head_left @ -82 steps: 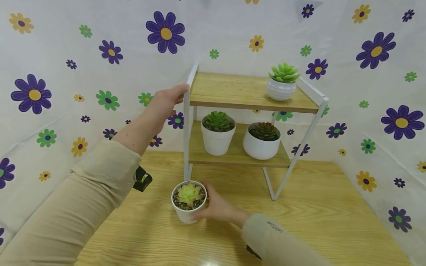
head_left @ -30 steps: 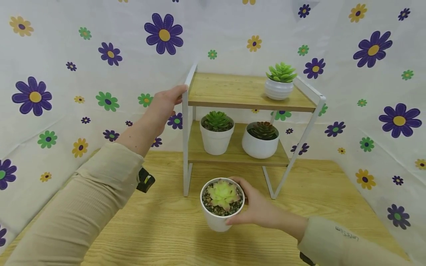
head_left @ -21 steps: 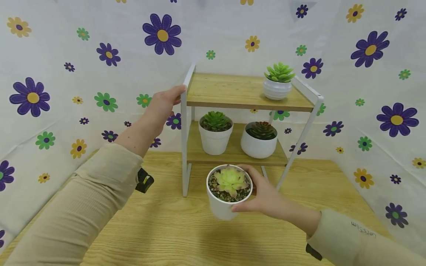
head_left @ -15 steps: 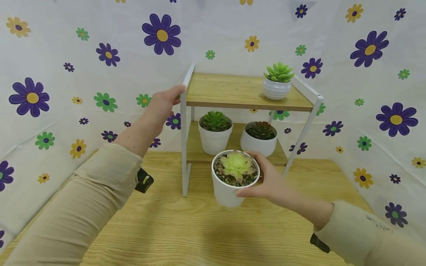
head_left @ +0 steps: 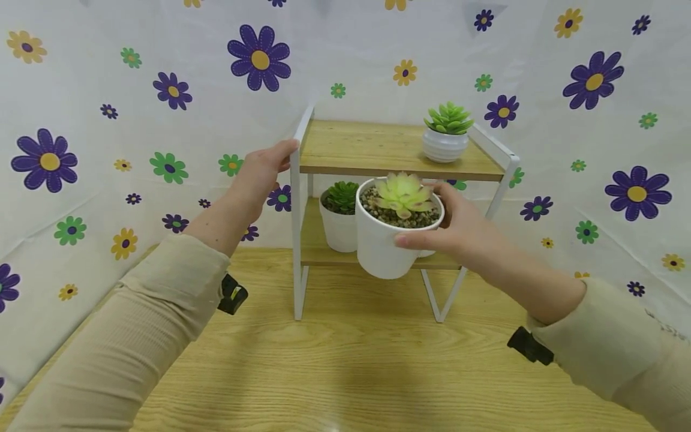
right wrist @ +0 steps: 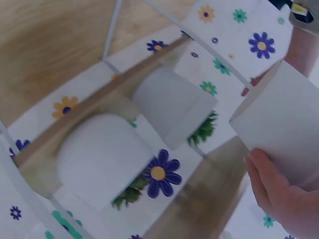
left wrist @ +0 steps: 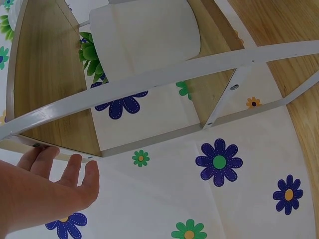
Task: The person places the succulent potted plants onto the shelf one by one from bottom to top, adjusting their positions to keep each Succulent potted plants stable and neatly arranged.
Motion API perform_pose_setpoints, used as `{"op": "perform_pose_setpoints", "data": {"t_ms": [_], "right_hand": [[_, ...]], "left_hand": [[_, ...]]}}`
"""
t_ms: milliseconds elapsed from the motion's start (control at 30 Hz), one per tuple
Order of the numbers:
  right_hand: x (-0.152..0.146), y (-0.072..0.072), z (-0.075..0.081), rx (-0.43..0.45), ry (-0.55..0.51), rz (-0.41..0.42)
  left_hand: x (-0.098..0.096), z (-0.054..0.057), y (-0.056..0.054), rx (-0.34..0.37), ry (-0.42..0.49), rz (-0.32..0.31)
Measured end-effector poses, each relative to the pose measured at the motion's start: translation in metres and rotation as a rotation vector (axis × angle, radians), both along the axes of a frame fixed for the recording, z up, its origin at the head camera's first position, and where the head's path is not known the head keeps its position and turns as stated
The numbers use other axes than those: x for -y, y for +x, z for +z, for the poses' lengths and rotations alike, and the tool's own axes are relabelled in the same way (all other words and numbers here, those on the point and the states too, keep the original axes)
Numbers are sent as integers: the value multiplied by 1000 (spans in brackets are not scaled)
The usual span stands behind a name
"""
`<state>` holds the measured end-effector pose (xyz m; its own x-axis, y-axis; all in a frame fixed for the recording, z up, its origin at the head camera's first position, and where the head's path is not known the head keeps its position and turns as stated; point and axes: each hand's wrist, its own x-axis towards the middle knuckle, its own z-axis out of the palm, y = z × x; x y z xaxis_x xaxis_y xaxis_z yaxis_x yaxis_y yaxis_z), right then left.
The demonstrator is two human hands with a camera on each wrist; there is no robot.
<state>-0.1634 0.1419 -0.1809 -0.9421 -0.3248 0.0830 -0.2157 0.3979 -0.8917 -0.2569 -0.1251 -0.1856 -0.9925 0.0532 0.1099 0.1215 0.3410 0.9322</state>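
My right hand (head_left: 459, 225) holds a white pot (head_left: 385, 252) by its right side, thumb in front, in mid-air before the rack. A pale yellow-green succulent (head_left: 403, 195) with pinkish tips grows from its gravel. In the right wrist view the fingers (right wrist: 266, 174) lie against the pot's wall (right wrist: 284, 119). My left hand (head_left: 264, 174) grips the upper left edge of a two-tier shelf rack (head_left: 367, 144) with a white frame. The left wrist view shows two fingertips at the frame's side and the other fingers (left wrist: 89, 181) loosely bent.
On the upper shelf's right stands a small ribbed pot with a bright green succulent (head_left: 444, 144). The lower shelf bears a white pot (head_left: 339, 231) with a dark green succulent and a rounded white pot (right wrist: 102, 159), mostly hidden in the head view. A wooden table (head_left: 324, 360) lies below.
The right hand has lifted the succulent pot off the table, bringing it right and up until it overlaps the lower shelf in the head view. The left hand has stayed at the rack's edge.
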Motion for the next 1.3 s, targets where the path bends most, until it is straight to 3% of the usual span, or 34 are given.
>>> {"op": "perform_pose_setpoints", "data": {"t_ms": [333,567,967,1300], "right_hand": [[14,-15,52,-35,29,-80],[28,-37,73,-38,26,-161],[51,-79,78,-35,-11,-227],[65,-97,81,18,-33,-304]], "left_hand": [[5,-1,-1,4,19,1],[6,-3,-3,30,40,20],[5,-3,-3,21,55,27],[1,-1,-1,37,78,20]]}}
